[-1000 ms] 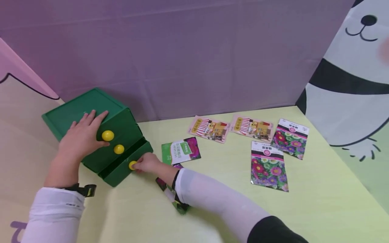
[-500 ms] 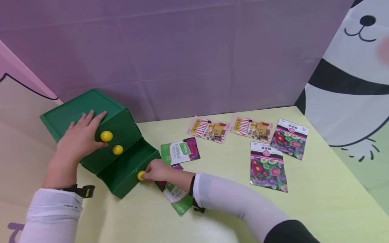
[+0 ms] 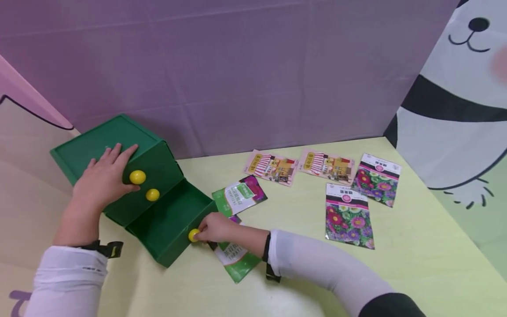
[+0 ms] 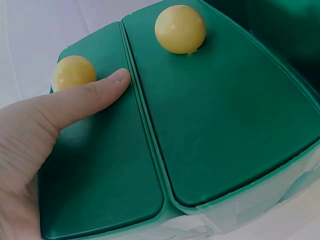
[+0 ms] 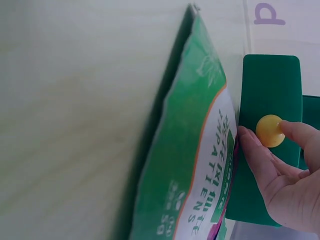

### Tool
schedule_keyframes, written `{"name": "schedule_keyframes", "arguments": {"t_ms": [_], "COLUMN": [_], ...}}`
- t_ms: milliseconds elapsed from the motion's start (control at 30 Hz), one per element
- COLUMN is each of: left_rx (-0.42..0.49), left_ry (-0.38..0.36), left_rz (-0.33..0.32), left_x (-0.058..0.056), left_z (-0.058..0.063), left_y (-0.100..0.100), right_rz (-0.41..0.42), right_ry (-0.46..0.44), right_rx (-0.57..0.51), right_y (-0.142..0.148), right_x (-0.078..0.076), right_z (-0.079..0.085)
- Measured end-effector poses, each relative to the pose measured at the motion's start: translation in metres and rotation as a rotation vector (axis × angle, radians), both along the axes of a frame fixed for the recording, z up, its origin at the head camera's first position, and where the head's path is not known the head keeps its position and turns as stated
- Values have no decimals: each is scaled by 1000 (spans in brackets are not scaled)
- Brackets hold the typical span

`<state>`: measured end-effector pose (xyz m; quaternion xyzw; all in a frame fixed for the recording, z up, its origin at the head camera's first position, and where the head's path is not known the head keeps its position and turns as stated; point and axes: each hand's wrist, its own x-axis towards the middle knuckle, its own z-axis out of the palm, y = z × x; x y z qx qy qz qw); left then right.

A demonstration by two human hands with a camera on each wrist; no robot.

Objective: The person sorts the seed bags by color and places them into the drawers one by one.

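A green drawer cabinet [image 3: 119, 132] with round yellow knobs stands at the left in the head view. My left hand [image 3: 102, 179] rests on it, fingers spread over the top and thumb [image 4: 102, 92] against the front of the top drawer. With my right hand [image 3: 219, 228] I pinch the yellow knob [image 5: 270, 131] of the bottom drawer [image 3: 168, 220], which stands pulled out with its bare inside showing. Under my right wrist lies a green impatiens seed packet [image 3: 237, 262]; a second one [image 3: 239, 193] touches the drawer's front corner.
Two pink packets [image 3: 273, 167] with a shop picture lie toward the back of the pale table [image 3: 293, 264]. To their right, two flower seed packets [image 3: 348, 215] overlap. A purple cloth [image 3: 245, 79] hangs behind the table.
My right hand has drawn the bottom drawer out from a narrow gap to wide, toward the lower right. The upper impatiens packet has shifted and turned. My left hand stays on the cabinet.
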<state>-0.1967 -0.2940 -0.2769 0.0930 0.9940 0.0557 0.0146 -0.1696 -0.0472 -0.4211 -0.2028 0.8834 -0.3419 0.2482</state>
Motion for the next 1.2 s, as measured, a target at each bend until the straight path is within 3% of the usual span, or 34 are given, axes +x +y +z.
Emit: {"name": "schedule_keyframes", "arguments": {"t_ms": [433, 700, 800, 900, 1033, 1200], "left_rx": [-7, -4, -1, 0, -4, -8], "left_ry": [24, 19, 20, 26, 28, 20], "left_rz": [-5, -7, -7, -9, -14, -17], "left_x": [6, 6, 5, 5, 5, 4], "left_z": [1, 3, 2, 2, 2, 2], "left_y": [-4, -3, -3, -2, -3, -4], "right_rz": [29, 3, -15, -21, 1, 2], "right_ry": [21, 15, 56, 177, 372, 444], "right_rx": [-42, -43, -27, 59, 309, 532], "right_y": [24, 29, 38, 53, 76, 99], "right_x": [16, 20, 21, 28, 44, 62], "right_z": [4, 1, 3, 8, 7, -6]}}
